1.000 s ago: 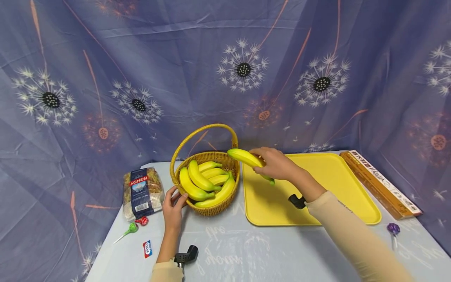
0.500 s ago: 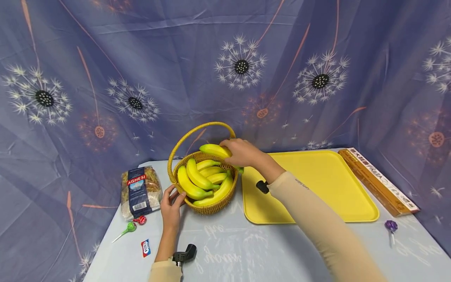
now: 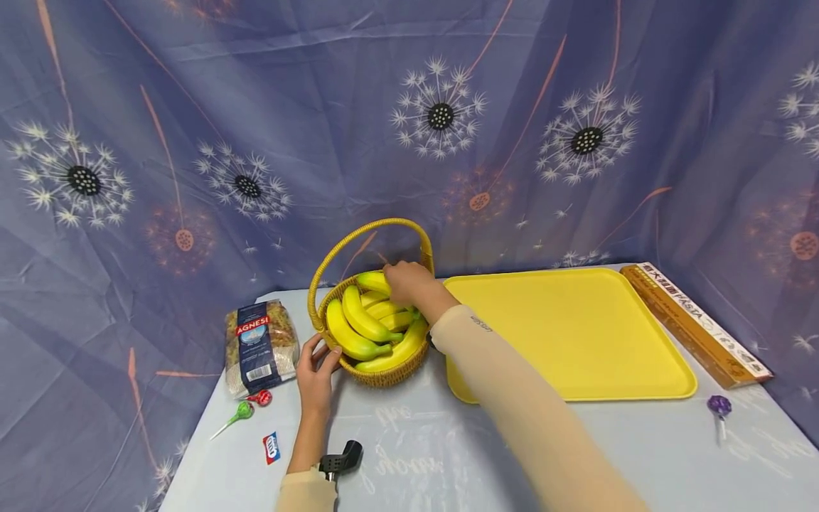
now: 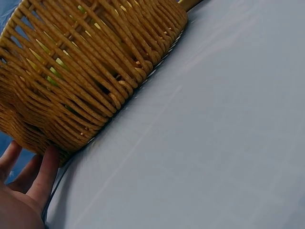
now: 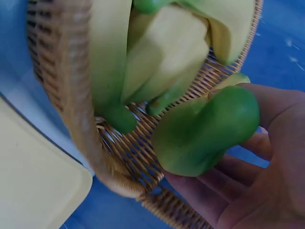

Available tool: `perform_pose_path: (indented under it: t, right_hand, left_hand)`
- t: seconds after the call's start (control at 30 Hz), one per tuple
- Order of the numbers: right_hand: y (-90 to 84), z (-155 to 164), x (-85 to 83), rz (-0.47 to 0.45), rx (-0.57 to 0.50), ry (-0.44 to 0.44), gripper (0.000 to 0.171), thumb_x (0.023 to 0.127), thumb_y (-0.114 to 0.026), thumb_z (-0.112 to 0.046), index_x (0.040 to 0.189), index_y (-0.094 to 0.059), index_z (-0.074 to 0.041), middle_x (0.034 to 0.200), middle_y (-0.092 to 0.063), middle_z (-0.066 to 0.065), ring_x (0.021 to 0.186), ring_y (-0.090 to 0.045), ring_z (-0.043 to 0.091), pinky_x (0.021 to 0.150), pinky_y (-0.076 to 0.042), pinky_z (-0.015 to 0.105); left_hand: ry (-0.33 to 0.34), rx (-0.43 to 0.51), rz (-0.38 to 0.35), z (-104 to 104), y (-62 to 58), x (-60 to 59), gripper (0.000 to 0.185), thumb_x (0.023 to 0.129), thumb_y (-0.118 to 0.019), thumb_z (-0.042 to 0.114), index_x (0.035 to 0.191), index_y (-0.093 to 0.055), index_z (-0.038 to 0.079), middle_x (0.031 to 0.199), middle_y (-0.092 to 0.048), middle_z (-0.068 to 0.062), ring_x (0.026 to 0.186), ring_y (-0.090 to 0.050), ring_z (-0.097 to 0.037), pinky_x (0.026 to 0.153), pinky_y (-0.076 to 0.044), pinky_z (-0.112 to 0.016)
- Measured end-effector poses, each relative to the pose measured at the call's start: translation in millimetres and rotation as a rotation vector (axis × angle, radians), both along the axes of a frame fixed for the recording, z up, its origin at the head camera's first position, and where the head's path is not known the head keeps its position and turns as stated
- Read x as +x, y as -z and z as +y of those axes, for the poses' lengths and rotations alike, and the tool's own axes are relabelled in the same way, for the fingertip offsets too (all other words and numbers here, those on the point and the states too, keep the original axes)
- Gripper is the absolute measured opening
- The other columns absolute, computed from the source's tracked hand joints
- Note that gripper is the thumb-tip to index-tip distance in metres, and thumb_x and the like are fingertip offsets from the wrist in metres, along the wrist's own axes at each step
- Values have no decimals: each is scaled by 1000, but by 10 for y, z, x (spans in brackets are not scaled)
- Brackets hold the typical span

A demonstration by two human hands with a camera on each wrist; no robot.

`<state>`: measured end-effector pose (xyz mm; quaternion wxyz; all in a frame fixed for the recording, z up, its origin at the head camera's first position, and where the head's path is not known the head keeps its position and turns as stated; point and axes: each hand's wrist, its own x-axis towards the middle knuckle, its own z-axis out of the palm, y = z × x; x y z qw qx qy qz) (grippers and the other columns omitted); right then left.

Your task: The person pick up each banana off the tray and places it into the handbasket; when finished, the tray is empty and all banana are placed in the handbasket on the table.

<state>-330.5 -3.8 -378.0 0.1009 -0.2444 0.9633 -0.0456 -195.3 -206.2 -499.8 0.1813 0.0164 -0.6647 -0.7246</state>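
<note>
My right hand (image 3: 408, 281) grips a banana (image 3: 372, 282) over the back right of a woven yellow basket (image 3: 384, 377). In the right wrist view the thumb and fingers lie around this banana (image 5: 205, 133), its green stem end towards the camera, close above the weave. Several other bananas (image 3: 361, 316) lie in the basket, partly hidden by the hand. My left hand (image 3: 315, 373) touches the basket's front left side, below the foot of the tall handle (image 3: 358, 235). Seen from the left wrist, its fingers (image 4: 45, 176) rest against the outer wall, low near the table.
A yellow tray (image 3: 576, 341) lies right of the basket, under my right forearm. Beyond it is a long pasta box (image 3: 697, 323); a purple lollipop (image 3: 719, 405) lies in front. Left stand an Agnesi pasta bag (image 3: 261, 348), red (image 3: 261, 397) and green lollipops (image 3: 244, 410) and a small wrapped sweet (image 3: 271, 448).
My right hand has carried the banana leftward from over the tray, then down into the basket's back right. The left hand has stayed at the basket's side.
</note>
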Motion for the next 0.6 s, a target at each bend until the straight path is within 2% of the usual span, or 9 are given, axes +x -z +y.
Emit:
perform_pose_path:
  t: [0.03,0.1,0.27,0.37,0.47,0.6]
  right_hand:
    - [19,-32,2,7,16,15,56,97,-55,-23,148,-36,-13,134,-51,11,109,-55,29,82,-50,37]
    - [63,-98,12,-4,43,33,54,98,-55,-24,147,-38,-13,136,-50,12,119,-50,31,91,-48,41]
    - [178,-223,57,-6,121,51,57,96,-58,-25,147,-36,-12,137,-48,11,119,-50,27,87,-51,36]
    - [207,-237,82,-2,138,70,70,92,-64,-25,151,-28,-11,140,-44,11,120,-49,27,86,-51,35]
    - [205,-224,95,-3,145,83,81,89,-68,-26,153,-21,-11,145,-40,13,125,-45,30,91,-49,37]
    - [210,-245,106,-4,148,93,80,91,-65,-29,154,-20,-12,146,-39,12,125,-44,30,91,-49,38]
  left_hand:
    - [5,6,3,-3,19,-14,43,92,-65,7,133,-51,0,134,-48,-18,119,-48,-34,76,-57,-28]
    - [1,14,11,-13,103,-57,42,92,-66,9,131,-53,3,133,-50,-14,118,-49,-32,76,-57,-28]
    - [-32,17,24,-33,281,-133,40,91,-67,12,129,-55,9,131,-51,-5,117,-51,-28,75,-56,-27]
    - [-38,6,28,-38,285,-142,40,91,-67,13,129,-56,10,132,-51,-5,117,-50,-29,76,-57,-28]
    - [-35,0,34,-45,288,-152,40,91,-67,13,130,-55,10,131,-51,-7,118,-50,-31,76,-57,-28]
    - [-35,-3,28,-73,263,-135,42,92,-66,12,131,-54,7,133,-49,-10,119,-49,-32,76,-56,-27]
